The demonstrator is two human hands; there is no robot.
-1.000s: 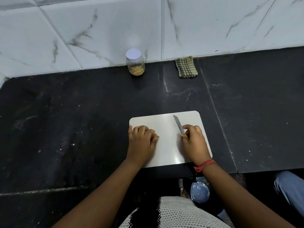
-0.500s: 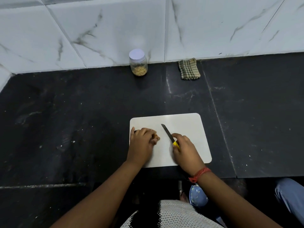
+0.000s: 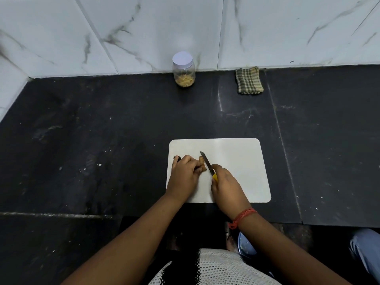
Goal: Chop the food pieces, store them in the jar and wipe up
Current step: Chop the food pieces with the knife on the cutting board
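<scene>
A white cutting board [image 3: 242, 161] lies on the black counter in front of me. My left hand [image 3: 185, 173] holds a small tan food piece [image 3: 202, 163] down on the board's left part, fingers curled over it. My right hand [image 3: 226, 183] grips a knife [image 3: 207, 163] by its yellow handle; the blade slants up-left and lies against the food piece. A clear jar [image 3: 183, 69] with a white lid stands at the wall, closed, with pale chopped pieces at its bottom. A folded checked cloth [image 3: 249, 80] lies to the jar's right.
The black stone counter [image 3: 102, 140] spreads wide on both sides of the board. A white marble-tiled wall [image 3: 144, 27] rises behind it. Below the counter's front edge I see a blue round object [image 3: 245, 244] and someone's blue-clad leg [image 3: 366, 251] at the right.
My right hand has carried the knife leftward across the board until the blade meets the food piece under my left hand. My left hand has stayed put.
</scene>
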